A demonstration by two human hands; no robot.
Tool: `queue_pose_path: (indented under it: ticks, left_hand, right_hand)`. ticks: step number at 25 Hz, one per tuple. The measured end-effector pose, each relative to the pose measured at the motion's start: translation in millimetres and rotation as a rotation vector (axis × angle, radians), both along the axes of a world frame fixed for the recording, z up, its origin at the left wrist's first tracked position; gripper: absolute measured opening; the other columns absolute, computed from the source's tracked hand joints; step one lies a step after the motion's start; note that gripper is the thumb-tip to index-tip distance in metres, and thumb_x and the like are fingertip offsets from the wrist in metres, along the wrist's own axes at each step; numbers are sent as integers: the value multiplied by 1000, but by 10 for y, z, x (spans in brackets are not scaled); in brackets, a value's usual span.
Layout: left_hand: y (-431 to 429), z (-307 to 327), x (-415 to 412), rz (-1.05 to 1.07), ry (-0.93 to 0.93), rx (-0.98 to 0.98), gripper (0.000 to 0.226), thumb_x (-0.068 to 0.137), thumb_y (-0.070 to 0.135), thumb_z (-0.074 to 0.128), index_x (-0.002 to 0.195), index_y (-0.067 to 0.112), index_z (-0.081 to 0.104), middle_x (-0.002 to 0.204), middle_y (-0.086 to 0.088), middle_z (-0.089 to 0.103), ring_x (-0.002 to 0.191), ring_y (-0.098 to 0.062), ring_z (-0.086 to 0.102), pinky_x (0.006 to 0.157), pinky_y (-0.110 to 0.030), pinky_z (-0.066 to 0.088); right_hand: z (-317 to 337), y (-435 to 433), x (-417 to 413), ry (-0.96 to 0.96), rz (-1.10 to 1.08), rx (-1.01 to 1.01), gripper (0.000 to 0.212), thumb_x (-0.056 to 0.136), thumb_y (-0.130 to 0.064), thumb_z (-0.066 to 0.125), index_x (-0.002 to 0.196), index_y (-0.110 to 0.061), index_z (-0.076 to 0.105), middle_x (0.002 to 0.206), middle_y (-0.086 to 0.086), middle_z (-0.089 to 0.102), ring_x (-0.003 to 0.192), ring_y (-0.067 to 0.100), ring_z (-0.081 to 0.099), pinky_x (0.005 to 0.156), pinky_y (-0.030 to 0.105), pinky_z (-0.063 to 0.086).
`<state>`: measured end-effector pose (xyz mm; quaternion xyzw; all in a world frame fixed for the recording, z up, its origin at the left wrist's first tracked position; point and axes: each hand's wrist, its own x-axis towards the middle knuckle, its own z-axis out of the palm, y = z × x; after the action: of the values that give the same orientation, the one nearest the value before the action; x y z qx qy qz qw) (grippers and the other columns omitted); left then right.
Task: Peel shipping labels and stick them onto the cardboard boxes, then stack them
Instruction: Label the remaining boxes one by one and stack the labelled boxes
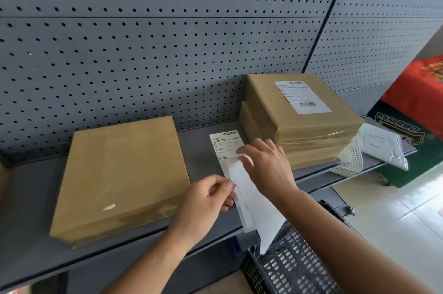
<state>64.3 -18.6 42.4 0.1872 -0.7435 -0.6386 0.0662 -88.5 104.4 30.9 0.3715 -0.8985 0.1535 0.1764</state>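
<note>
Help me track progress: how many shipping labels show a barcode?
2. The stuck label sits on the top box of the right stack; the loose label lies on the shelf, under the right hand. The white strip hanging toward the basket may hide more.

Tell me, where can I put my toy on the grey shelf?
Bare shelf lies left of the unlabelled box, plus a strip along the shelf's front edge. Between that box and the labelled stack it's crowded: label sheet, left hand, right hand.
</note>
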Motion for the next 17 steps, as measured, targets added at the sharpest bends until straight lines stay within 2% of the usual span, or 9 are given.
queue_pose_path:
  ticks: [2,4,8,10,12,15,17]
  left_hand:
    - [17,50,-116,35,-30,163,20,100,29,60,102,16,75,92,-2,80,93,-21,75,84,-32,62]
    - [16,90,-209,52,-13,204,25,99,36,60,104,17,75,97,-5,79,96,-19,74,89,-30,61]
    - [11,189,-318,72,67,256,37,98,43,59,103,10,74,102,-16,74,93,-24,72,94,-42,58]
    - [12,237,-333,54,113,395,41,99,39,59,108,2,73,106,-22,73,95,-24,71,100,-43,55]
    - [13,289,-329,34,151,508,37,100,32,59,111,0,73,109,-24,74,105,-30,72,102,-40,55]
    - [5,299,-334,61,182,482,22,100,18,61,111,4,73,106,-18,78,106,-33,72,96,-35,58]
    - [1,270,-333,85,188,442,17,99,13,63,108,4,73,100,-15,79,99,-30,75,89,-32,61]
  right_hand:
    - [175,16,61,44,1,-54,11,90,-27,71,102,-29,72,95,-6,64,91,24,59,78,40,51]
    - [317,37,129,85,-2,-85,14,88,-27,74,102,-29,73,95,-6,64,93,24,58,79,40,49]
    - [469,127,233,151,-14,-145,16,87,-26,76,102,-30,74,98,-6,64,95,24,56,80,41,45]
    - [471,193,289,176,-14,-174,16,87,-26,76,102,-30,75,100,-5,64,94,25,56,79,42,44]
    - [429,256,346,185,-8,-190,19,85,-25,78,103,-28,75,101,-4,64,92,26,56,77,43,44]
    - [351,325,396,169,0,-200,27,81,-22,82,107,-25,75,103,-2,64,92,25,56,77,43,46]
    - [325,354,432,138,25,-208,27,82,-29,81,109,-25,74,105,-2,64,93,24,56,78,41,46]
